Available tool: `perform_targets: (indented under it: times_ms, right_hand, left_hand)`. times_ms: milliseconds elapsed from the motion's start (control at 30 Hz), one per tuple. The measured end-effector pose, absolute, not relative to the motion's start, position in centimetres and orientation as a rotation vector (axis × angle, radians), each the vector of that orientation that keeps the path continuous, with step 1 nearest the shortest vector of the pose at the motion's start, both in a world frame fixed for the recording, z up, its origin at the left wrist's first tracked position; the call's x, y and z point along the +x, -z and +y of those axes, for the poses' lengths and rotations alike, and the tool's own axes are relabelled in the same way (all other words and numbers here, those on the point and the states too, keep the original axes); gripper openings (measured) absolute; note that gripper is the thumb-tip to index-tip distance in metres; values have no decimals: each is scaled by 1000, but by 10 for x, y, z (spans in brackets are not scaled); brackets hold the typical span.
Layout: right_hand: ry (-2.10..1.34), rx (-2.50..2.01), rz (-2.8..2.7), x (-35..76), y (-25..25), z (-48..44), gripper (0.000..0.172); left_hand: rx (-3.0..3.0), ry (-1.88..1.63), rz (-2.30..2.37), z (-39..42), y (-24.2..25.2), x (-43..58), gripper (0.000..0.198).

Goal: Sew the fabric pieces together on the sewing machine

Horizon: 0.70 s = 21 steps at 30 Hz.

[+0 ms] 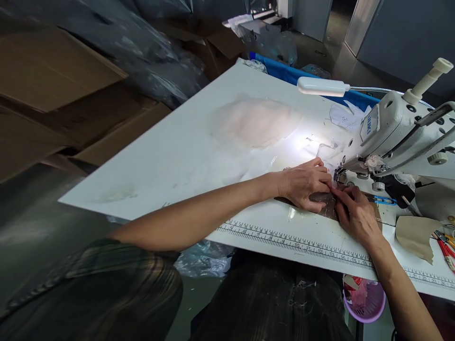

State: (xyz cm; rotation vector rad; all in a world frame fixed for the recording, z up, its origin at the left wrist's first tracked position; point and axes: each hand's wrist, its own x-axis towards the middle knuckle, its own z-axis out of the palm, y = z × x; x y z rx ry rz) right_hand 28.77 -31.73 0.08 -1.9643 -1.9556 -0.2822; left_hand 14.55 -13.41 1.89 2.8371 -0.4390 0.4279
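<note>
My left hand (306, 183) lies on the white sewing table (199, 142), fingers together and pressed on a small pale piece of fabric (329, 166) at the needle of the white sewing machine (394, 128). My right hand (355, 213) sits just beside it, fingers curled and pinching the same piece close to the presser foot (339, 177). Both hands rest over a brownish patch (325, 203) on the table top. The fabric under the fingers is mostly hidden.
A white lamp (322, 86) lights the needle area. Blue-handled snips (386, 200) and red-handled tools (446, 246) lie to the right. A ruler strip (295, 241) runs along the table's front edge. Cardboard boxes (53, 76) and plastic bags (149, 52) stand to the left; a purple basket (366, 303) hangs below.
</note>
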Motion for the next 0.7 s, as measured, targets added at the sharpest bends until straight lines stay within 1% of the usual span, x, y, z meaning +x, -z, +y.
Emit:
perform_targets:
  times_ms: [233,467,700]
  right_hand:
    - [349,-2005,-1963,284,-3,-316,34]
    - [236,-2180,-1907,282,-5,-313,38]
    - [201,-2167,-1870,282,-6,-312,39]
  left_hand:
    - [2826,-467,-443,-132,-17,145,22]
    - [2877,-467,-381,-133,-16,144,29]
    - [2936,-393,-322,-134,-21,145,34]
